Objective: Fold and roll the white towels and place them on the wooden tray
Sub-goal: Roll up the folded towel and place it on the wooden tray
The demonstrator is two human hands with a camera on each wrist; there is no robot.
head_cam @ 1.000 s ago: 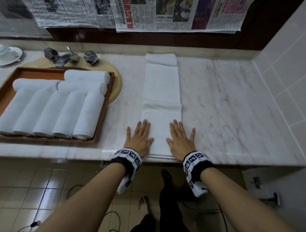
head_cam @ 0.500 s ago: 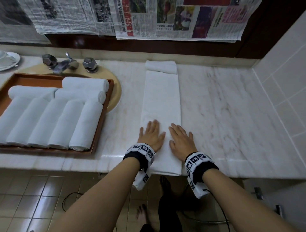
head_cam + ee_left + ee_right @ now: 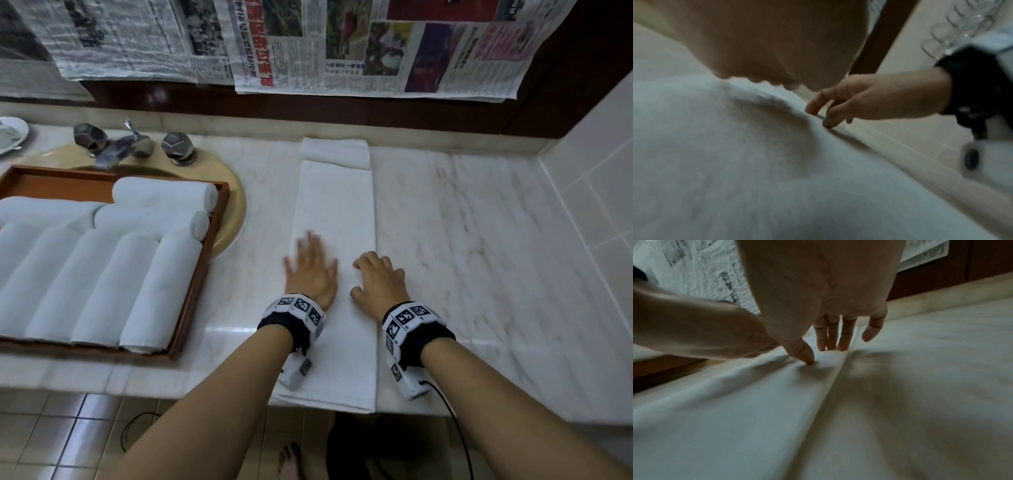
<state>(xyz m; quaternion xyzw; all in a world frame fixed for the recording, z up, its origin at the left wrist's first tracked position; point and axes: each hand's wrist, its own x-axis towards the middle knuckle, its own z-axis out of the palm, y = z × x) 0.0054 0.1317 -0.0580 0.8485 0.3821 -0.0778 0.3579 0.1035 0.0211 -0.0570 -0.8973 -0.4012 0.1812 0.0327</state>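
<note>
On the marble counter (image 3: 479, 240) the long folded towel (image 3: 337, 205) lies beside the wooden tray (image 3: 191, 291) of rolled towels (image 3: 102, 274); my left hand (image 3: 311, 270) presses flat on it; my right hand (image 3: 378, 284) rests arched, fingertips touching, gripping nothing.

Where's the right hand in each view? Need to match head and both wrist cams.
Head: right hand lower centre, fingers bent, on the long towel's right edge.
Left wrist: right hand right of centre, fingertips touching the towel edge.
Right wrist: right hand fills top centre, fingers pointing down onto the towel.
Shared landmark: the towel's right edge against the marble counter.
</note>
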